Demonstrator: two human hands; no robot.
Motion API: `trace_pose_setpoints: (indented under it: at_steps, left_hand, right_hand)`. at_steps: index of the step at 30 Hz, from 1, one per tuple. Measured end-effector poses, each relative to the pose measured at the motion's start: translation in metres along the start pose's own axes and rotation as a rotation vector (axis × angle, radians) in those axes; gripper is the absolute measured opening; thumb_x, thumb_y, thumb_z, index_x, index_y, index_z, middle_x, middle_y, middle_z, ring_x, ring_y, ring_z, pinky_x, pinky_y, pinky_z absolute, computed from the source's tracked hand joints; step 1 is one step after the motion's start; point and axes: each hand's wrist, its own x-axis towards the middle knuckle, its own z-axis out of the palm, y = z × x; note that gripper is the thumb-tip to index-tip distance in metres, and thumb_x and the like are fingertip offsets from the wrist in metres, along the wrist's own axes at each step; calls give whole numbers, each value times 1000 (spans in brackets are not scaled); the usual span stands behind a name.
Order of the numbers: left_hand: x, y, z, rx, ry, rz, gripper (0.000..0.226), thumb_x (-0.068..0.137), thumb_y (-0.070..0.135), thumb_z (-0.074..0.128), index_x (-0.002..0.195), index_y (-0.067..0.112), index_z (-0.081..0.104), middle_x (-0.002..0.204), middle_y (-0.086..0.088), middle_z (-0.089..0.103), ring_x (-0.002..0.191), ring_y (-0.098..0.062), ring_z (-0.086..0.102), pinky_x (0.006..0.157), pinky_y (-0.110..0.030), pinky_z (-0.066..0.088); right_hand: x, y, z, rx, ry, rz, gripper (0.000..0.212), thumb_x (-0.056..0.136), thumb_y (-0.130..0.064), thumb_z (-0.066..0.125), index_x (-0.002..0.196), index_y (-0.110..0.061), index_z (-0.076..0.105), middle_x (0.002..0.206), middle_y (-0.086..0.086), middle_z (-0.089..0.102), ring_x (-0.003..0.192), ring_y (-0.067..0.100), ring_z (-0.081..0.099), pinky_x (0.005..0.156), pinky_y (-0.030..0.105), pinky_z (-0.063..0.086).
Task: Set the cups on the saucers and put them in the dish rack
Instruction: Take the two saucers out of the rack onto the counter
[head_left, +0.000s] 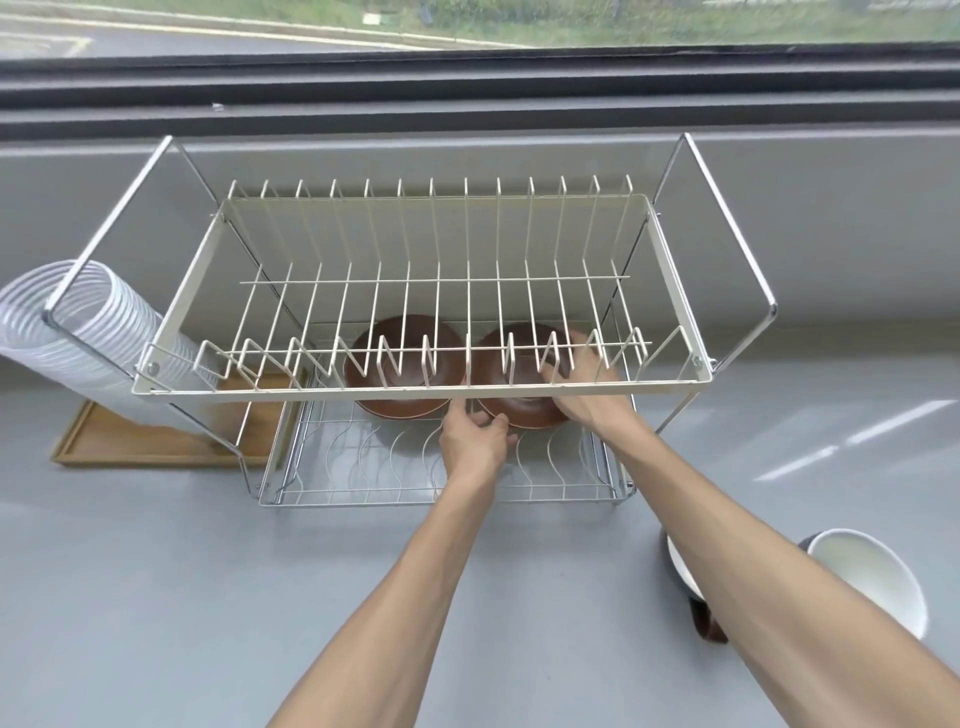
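Note:
Two brown saucers lie in the lower tier of the dish rack (363, 496), seen through the cream upper tier (171, 317). The left saucer (400, 358) sits alone. My left hand (475, 441) pinches the near rim of the right saucer (524, 410), and my right hand (584, 384) grips its right side under the upper tier. On the counter at the lower right stand two grey cups with white insides, one (872, 577) in full view, the other (678, 564) mostly hidden behind my right forearm. A dark brown piece (709, 626) shows below that cup.
A white ribbed hose (67, 322) lies at the rack's left end. A wooden tray (156, 441) sits on the grey counter under the rack's left leg. A window ledge runs along the back.

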Motion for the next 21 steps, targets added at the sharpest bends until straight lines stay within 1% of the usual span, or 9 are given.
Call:
trace_pose_setpoints:
  at_steps: [4,7,8,10,12,15,17,19,21]
  left_hand:
    - [-7,-6,-6,5,-4,17,67,93,-4,61,152,21,41,95,-7,64,66,-17,73,75,-30,58]
    - [-12,-10,-12,-49,-15,4,67,93,-7,61,153,17,40,86,-2,69,60,-8,70,87,-38,61]
    - [-15,-10,-15,-77,-21,-3,67,93,-8,60,153,16,41,83,0,70,61,-6,69,84,-36,61]
    - [-22,-9,-20,-105,-34,4,67,93,-10,59,152,16,42,83,2,70,71,-9,69,72,-23,61]
    - [-27,-9,-26,-100,-37,13,67,92,-10,59,150,19,45,86,-1,72,74,-13,70,67,-19,61]
    - [-35,-15,-37,-77,-32,25,66,90,-8,62,146,24,50,95,-11,76,67,-11,73,86,-39,63]
    - [-43,-18,-45,-73,-32,31,66,88,-8,63,144,24,53,94,-13,77,65,-11,73,92,-46,60]
    - [-51,-21,-54,-99,-41,30,67,87,-11,62,144,23,53,89,-12,74,66,-13,73,94,-47,59]
    - [-62,-21,-63,-119,-64,22,68,87,-14,61,145,21,53,85,-11,71,74,-21,71,91,-42,61]
  right_hand:
    - [-13,-6,-8,45,-49,57,62,96,-39,54,146,-8,34,142,28,49,130,45,47,108,49,40]
    - [-29,-8,-14,84,-53,63,59,97,-39,51,144,-8,35,142,29,47,131,46,46,104,46,42]
    - [-32,-6,-13,97,-42,54,58,97,-39,51,143,-8,36,141,27,49,130,45,47,102,45,42]
    - [-41,-7,-13,123,-26,50,53,95,-38,53,138,-8,42,134,22,57,125,43,52,98,43,45]
    - [-47,-7,-11,135,-26,55,55,93,-36,54,139,-7,44,132,23,59,124,44,52,101,44,45]
    - [-60,-9,-14,104,-77,106,51,96,-39,49,130,-1,51,135,31,51,125,47,49,103,44,44]
    - [-69,-8,-14,95,-70,115,51,98,-39,49,131,0,48,141,32,42,127,48,47,103,46,41]
    - [-81,-6,-14,107,-54,97,57,96,-38,50,144,-8,40,143,30,39,131,46,45,105,46,39]
    - [-93,-4,-14,133,-48,77,62,95,-38,50,151,-16,35,140,28,44,131,43,44,106,44,38]
